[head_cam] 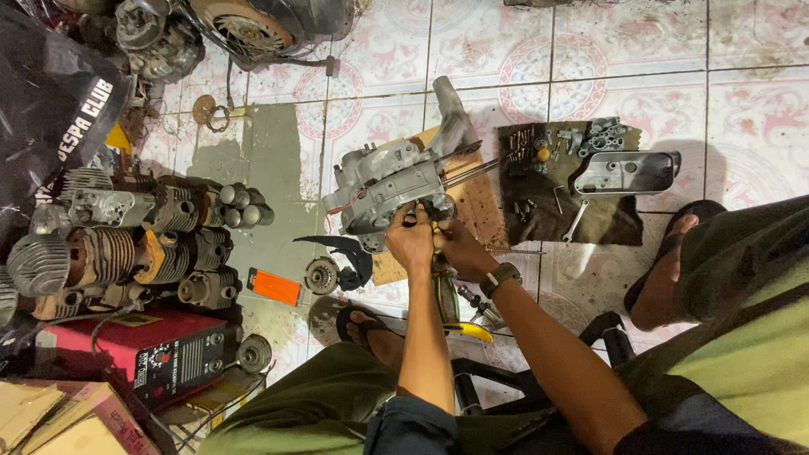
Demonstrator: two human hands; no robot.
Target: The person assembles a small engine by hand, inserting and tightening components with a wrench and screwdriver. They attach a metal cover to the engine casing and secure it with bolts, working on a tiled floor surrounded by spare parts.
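Head view: both hands, left (410, 242) and right (459, 248), grip parts on the grey engine casing (383, 181).

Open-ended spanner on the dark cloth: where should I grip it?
Take the spanner by the bare middle of its shank, from above. It lies flat and slanted on the cloth, its upper end near the metal cover, so fingers likely fit best across the shank.

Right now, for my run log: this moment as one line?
left hand: on engine case | right hand: beside it, on case | case: on wooden board | dark cloth: small parts
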